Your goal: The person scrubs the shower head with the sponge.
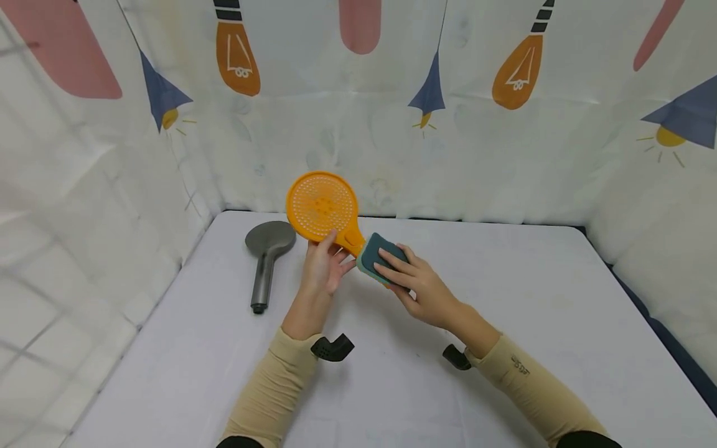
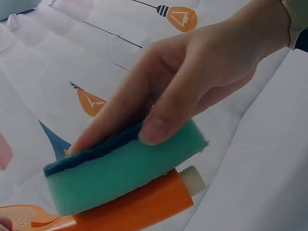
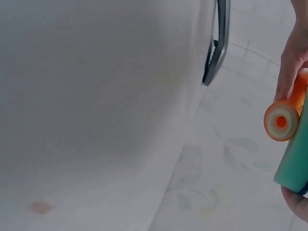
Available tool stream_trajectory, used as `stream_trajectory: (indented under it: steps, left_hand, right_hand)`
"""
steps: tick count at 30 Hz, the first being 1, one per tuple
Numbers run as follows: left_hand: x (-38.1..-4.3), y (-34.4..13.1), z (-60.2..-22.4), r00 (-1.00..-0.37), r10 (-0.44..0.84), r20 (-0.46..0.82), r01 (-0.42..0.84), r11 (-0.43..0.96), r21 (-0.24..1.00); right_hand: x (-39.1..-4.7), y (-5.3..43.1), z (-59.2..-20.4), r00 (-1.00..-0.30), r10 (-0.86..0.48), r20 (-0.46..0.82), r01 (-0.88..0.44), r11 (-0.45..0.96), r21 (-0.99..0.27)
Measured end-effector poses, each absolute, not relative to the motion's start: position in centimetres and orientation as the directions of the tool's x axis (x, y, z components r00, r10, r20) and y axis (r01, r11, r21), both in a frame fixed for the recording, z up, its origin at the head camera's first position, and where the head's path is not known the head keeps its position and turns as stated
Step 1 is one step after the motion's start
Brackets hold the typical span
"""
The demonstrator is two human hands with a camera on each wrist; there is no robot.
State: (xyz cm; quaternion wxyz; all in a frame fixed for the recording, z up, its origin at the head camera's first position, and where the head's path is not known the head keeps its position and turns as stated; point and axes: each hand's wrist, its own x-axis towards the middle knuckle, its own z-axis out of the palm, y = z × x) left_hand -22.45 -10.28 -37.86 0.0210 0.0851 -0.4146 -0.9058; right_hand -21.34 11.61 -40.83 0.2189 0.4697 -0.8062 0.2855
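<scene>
An orange shower head (image 1: 322,202) is held up over the table, its round perforated face toward me and its handle slanting down to the right. My left hand (image 1: 323,270) holds it near the neck, thumb on the front. With fingers spread over the dark scouring side, my right hand (image 1: 428,291) grips a green sponge (image 2: 120,180). The sponge's soft side lies along the orange handle (image 2: 144,204), covering most of it in the head view. A pale threaded end (image 2: 193,180) sticks out past the sponge in the left wrist view.
A grey shower head (image 1: 263,264) lies on the white-covered table (image 1: 504,311), left of my left hand. Behind the table hangs a white cloth (image 1: 358,137) printed with lamps and bulbs. Black wrist devices (image 1: 333,348) sit at both sleeves.
</scene>
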Motion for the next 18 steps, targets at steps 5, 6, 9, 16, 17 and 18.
stream_trajectory:
  steps: [5,6,9,16,17,18]
  left_hand:
    - [-22.5,-10.4,-37.9,-0.987,-0.101,-0.126,-0.029,-0.656,0.754]
    - [-22.5,-10.3,-37.9,-0.987,-0.093,-0.129,-0.037,-0.656,0.754]
    - [-22.4,-9.9,-38.1,-0.988,-0.072,-0.133,-0.056,-0.642,0.765]
    - [-22.6,-9.4,-38.3,-0.984,-0.041,-0.171,-0.106,-0.637,0.764]
    - [-22.6,-9.6,-38.3,-0.983,-0.044,-0.176,-0.107,-0.643,0.758]
    - [-22.6,-9.7,-38.2,-0.983,-0.049,-0.178,-0.105,-0.648,0.755]
  right_hand:
    - [-21.6,12.7,-41.3,-0.459,-0.625,0.631,-0.888,0.325,-0.324]
    - [-21.8,12.7,-41.3,-0.477,-0.613,0.629,-0.878,0.318,-0.357]
    - [-22.6,12.3,-41.2,-0.545,-0.566,0.618,-0.834,0.294,-0.467]
    - [-23.1,11.8,-40.5,-0.631,-0.54,0.557,-0.751,0.246,-0.613]
    - [-23.0,12.0,-40.6,-0.637,-0.548,0.543,-0.744,0.251,-0.62]
    - [-22.9,12.3,-40.7,-0.642,-0.555,0.529,-0.737,0.254,-0.627]
